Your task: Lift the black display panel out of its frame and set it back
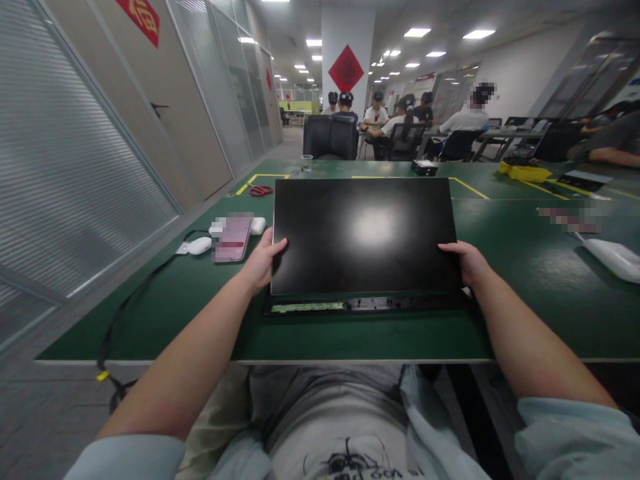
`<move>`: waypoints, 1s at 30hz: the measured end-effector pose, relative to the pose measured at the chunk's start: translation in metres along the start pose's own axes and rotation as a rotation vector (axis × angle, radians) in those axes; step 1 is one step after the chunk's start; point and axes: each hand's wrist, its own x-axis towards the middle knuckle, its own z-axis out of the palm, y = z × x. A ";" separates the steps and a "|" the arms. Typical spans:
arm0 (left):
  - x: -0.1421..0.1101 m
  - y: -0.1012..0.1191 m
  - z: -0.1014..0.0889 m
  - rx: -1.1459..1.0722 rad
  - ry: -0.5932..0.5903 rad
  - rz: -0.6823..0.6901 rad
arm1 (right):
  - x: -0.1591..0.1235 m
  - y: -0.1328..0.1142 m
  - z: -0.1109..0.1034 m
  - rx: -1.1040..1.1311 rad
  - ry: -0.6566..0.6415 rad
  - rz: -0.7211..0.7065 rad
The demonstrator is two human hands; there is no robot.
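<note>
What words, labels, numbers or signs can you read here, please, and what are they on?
"福": red door sign, partly cut off.
Red pillar sign: too dark to read.
Shirt print: too unclear to read.
Pink phone: blurred.
Black panel: none visible.
Circuit board: too small.

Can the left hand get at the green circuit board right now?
Probably not without letting go: the left hand grips the left edge of the black display panel. The green circuit board shows just below the panel's lower edge, so otherwise the way looks free.
</note>
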 end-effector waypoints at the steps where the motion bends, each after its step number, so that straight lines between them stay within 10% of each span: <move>1: 0.000 0.000 0.000 0.006 0.001 -0.003 | 0.001 0.000 -0.001 -0.010 0.004 0.004; 30: -0.003 -0.002 0.002 0.111 0.038 -0.029 | 0.008 0.004 -0.003 -0.074 -0.022 -0.093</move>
